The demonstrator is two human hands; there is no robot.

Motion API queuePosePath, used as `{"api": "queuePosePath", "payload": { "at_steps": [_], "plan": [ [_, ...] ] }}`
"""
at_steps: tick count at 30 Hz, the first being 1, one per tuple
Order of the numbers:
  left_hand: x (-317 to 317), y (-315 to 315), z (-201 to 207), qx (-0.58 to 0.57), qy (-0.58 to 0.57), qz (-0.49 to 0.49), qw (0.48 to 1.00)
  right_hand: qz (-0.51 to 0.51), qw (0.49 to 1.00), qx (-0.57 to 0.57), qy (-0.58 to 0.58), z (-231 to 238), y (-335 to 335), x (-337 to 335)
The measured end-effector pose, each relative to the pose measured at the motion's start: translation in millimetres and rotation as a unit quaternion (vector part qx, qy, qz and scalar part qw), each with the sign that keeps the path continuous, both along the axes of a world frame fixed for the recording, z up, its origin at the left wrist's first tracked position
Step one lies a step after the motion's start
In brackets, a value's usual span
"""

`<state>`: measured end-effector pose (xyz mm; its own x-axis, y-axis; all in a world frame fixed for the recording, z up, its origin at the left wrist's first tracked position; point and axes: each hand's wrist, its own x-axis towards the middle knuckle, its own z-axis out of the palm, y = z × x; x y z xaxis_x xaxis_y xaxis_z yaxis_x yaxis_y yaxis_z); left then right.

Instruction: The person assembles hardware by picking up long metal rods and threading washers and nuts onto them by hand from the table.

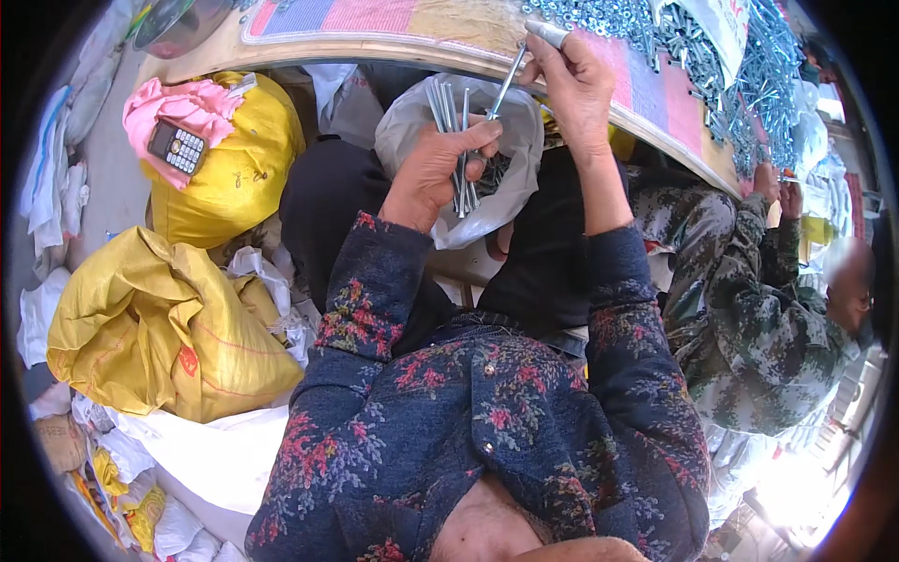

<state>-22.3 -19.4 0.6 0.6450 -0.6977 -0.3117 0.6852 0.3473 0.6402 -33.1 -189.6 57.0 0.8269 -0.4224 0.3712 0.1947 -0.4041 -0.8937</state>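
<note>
My left hand (438,169) is wrapped round a bunch of long silvery bolts (446,105), whose shafts stick out above and below the fist. Between its thumb and finger it also pinches the lower end of a single long bolt (508,82), which slants up to the right. My right hand (573,86) grips a short grey metal sleeve (547,35) at that bolt's upper end; whether the bolt sits inside the sleeve I cannot tell. Below both hands an open white plastic bag (515,192) sits between my knees, with metal pieces partly visible inside.
Ahead is a table with a striped mat (375,19) and a heap of bolts (688,47) at the right. Yellow sacks (169,328) stand at left, one bearing a pink cloth (213,105) and keypad phone (176,147). A person in camouflage (758,347) works at right.
</note>
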Motion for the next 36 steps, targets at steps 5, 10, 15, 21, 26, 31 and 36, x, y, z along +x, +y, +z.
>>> {"api": "queuePosePath", "payload": {
  "at_steps": [5, 10, 15, 21, 26, 31, 36],
  "plan": [
    [1.9, 0.3, 5.5, -0.009, 0.009, 0.025, 1.0, -0.077, 0.995, -0.069, 0.017, -16.0, -76.4, 16.5],
    [3.9, -3.2, 0.5, 0.0, 0.014, 0.011, 1.0, -0.263, 0.846, -0.429, 0.174, -28.1, -108.5, 60.3],
    [2.5, -2.1, 1.5, 0.042, -0.031, 0.038, 0.998, -0.251, 0.862, -0.405, 0.172, -21.1, -95.8, 52.4],
    [-1.7, 5.8, 4.1, 0.036, -0.017, 0.032, 0.999, -0.3, 0.844, -0.401, 0.191, -23.4, -96.5, 63.7],
    [0.2, 13.2, 8.7, 0.051, -0.029, 0.044, 0.997, -0.162, 0.931, -0.273, 0.18, -18.3, -115.5, 48.9],
    [0.4, 15.5, 9.6, 0.061, -0.047, 0.029, 0.997, 0.012, 0.996, 0.05, 0.07, 8.1, -43.3, 21.5],
    [-2.2, 11.4, 3.2, 0.067, -0.073, 0.005, 0.995, 0.149, 0.978, 0.078, 0.124, 15.3, -51.4, 12.3]
  ]
}}
